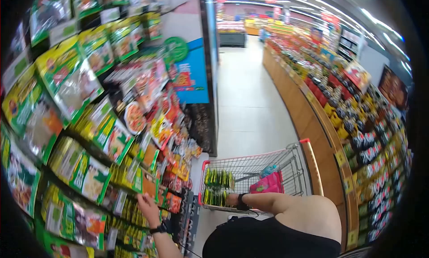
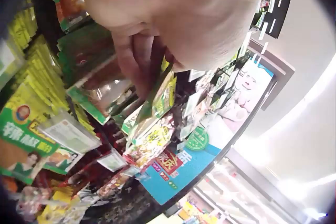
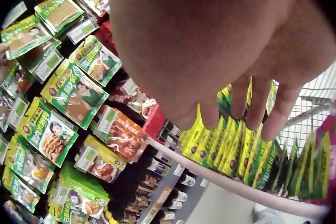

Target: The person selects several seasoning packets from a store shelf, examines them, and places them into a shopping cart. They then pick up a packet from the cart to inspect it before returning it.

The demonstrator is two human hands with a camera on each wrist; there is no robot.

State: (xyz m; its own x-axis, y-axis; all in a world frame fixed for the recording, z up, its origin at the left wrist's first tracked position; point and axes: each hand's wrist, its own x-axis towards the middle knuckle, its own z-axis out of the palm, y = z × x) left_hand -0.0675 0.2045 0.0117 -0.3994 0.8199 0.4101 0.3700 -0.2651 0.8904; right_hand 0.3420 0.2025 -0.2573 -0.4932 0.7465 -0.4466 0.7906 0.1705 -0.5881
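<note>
At the rack, my left hand [image 1: 149,210] is at the edge of a hanging seasoning packet with a brown front [image 1: 149,186]. The left wrist view shows its fingers and thumb pinching a green-and-yellow packet [image 2: 164,97]. My right hand [image 1: 232,199] is over the cart, beside a row of upright yellow-green packets [image 1: 214,197]. Seen from the right wrist, its fingers [image 3: 278,111] reach straight down onto the row [image 3: 231,148], with packet tops showing between them; the thumb is hidden.
The wire shopping cart [image 1: 254,162] also holds a pink package [image 1: 267,183] and a blue item [image 1: 269,170]. Packets hang in tiers on the left rack [image 1: 80,168]. Right of the aisle [image 1: 250,97] runs a wooden display stand [image 1: 308,101] with jars and bottles.
</note>
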